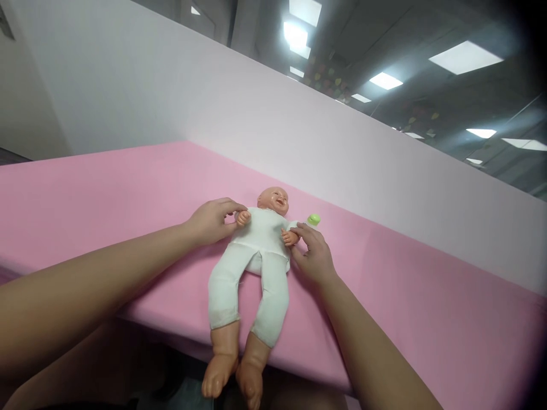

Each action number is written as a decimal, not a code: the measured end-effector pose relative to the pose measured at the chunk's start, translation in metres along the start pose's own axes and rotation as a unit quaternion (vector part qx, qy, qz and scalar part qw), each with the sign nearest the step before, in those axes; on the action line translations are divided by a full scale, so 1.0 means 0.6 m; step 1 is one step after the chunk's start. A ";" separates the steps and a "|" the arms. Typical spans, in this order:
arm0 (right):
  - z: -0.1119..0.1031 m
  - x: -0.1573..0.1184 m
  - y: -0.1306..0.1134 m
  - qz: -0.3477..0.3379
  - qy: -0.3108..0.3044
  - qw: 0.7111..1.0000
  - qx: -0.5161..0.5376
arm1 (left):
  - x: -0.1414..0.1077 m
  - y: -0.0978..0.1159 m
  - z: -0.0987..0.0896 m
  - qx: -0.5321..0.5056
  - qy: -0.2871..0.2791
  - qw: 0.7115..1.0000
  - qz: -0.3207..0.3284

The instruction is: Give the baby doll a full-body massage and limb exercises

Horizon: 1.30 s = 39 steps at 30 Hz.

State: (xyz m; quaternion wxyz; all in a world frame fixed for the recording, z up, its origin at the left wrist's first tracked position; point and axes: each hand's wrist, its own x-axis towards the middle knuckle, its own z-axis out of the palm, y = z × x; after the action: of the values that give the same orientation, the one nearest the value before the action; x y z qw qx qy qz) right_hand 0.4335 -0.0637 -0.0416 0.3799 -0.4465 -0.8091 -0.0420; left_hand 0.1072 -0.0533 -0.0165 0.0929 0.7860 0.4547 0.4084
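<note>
Head view has us looking down at a baby doll lying on its back on the pink counter, its head toward the white partition and its bare feet hanging past the near edge. Our left hand has its grip pinched together on the doll's small hand at that side, thumb and fingertips closed around it. Our right hand does the same at the other side, fingers closed on the doll's other hand, just beside its white suit. A small green piece lies on the counter just beyond our right fingertips; we cannot tell whether they touch it.
</note>
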 end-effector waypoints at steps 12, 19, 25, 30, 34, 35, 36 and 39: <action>-0.017 0.005 0.036 0.218 0.085 0.946 0.226 | 0.005 -0.026 -0.011 -0.149 0.105 0.969 -0.167; -0.026 -0.005 0.149 0.480 0.092 0.758 0.432 | 0.023 -0.119 -0.033 -0.331 0.144 0.856 -0.370; -0.033 -0.009 0.149 0.501 0.063 0.745 0.436 | 0.021 -0.121 -0.046 -0.375 0.082 0.849 -0.363; -0.028 -0.008 0.140 0.459 0.111 0.786 0.399 | 0.021 -0.103 -0.045 -0.342 0.060 0.875 -0.337; -0.025 -0.003 0.112 0.344 0.177 0.870 0.305 | 0.017 -0.067 -0.033 -0.261 0.073 0.934 -0.232; -0.023 -0.001 0.097 0.311 0.182 0.890 0.279 | 0.016 -0.055 -0.026 -0.223 0.074 0.951 -0.202; -0.020 0.001 0.081 0.274 0.178 0.910 0.255 | 0.013 -0.043 -0.017 -0.177 0.065 0.967 -0.169; -0.003 0.007 0.029 0.145 0.077 0.969 0.187 | 0.006 -0.016 0.016 -0.006 -0.002 0.998 -0.061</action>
State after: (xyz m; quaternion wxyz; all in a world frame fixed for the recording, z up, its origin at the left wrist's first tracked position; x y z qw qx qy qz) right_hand 0.4461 -0.0511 -0.0420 0.5197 -0.4752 -0.6977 0.1315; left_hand 0.1090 -0.0429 -0.0254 0.1229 0.7571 0.4994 0.4030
